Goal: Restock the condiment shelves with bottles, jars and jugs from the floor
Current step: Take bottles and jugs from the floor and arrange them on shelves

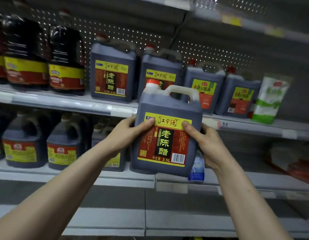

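Both hands grip one dark jug (167, 134), upright: left hand (127, 134) on its left side, right hand (209, 144) on its right, thumbs pressed on the yellow label band. Behind and above the hands, a shelf (63, 103) carries two matching jugs (112, 73); the jug's red cap (152, 82) overlaps one.

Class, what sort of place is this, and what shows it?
Likely a grocery shop aisle: tiered shelves with price tags on their edges, rows of labelled jugs, and a barcode on the held jug.

Blurry white-green pouch (269, 99); blue packet (197, 168) half behind the jug (167, 135).
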